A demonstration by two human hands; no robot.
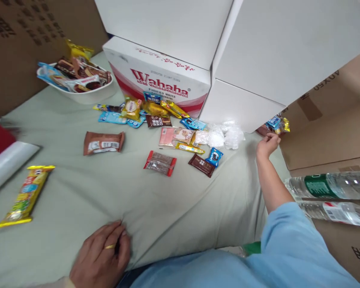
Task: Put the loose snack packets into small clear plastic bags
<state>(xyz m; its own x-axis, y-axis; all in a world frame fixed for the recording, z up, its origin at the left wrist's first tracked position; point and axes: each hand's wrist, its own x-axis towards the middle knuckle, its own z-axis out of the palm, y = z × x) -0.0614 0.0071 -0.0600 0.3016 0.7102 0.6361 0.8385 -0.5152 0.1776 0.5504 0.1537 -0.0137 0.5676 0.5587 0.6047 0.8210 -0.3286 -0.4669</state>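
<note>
My right hand (267,144) reaches far right to the gap between a white box (240,107) and a brown carton (327,116). Its fingers are pinched at the edge of a small cluster of snack packets (275,125) lying there. My left hand (102,256), with a ring on one finger, presses down on the pale green cloth (108,192) near the front edge, fingers curled onto the fabric and holding nothing. Scattered snack packets (168,132) lie on the cloth between the hands and the boxes.
A white bowl (78,90) of snacks stands back left. A Wahaha box (156,76) and white boxes fill the back. A yellow packet (25,196) lies left, two water bottles (333,196) right, crumpled clear plastic (225,136) by the boxes.
</note>
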